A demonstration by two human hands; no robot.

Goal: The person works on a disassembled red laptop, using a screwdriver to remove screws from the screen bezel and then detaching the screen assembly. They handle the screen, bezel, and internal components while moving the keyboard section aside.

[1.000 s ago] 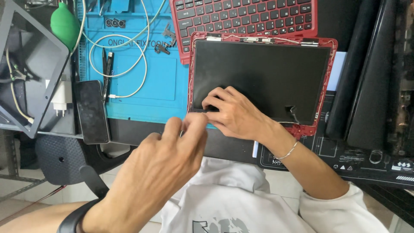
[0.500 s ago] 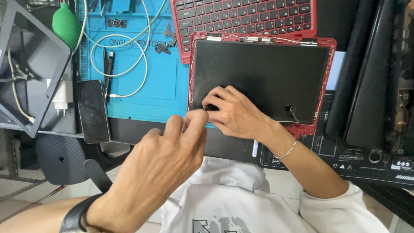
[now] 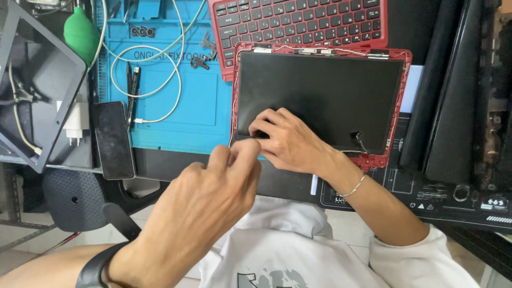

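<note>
Both hands at the red-framed black laptop screen panel (image 3: 320,98).
Right hand (image 3: 290,141) presses curled fingers on its lower left corner; left hand (image 3: 205,205), loosely pinched and empty, hovers beside; black phone (image 3: 113,140) and white cable (image 3: 144,80) lie on the blue mat (image 3: 200,114).

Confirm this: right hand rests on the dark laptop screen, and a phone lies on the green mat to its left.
Not quite. The mat is blue, not green; the head view shows it. The rest stands: the right hand rests on the dark screen, and the phone lies at the mat's left edge.

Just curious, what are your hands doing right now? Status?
Right hand pressing on black screen panel, lower-left edge. Left hand hovering close, fingers pinched. Nothing in the way.
</note>
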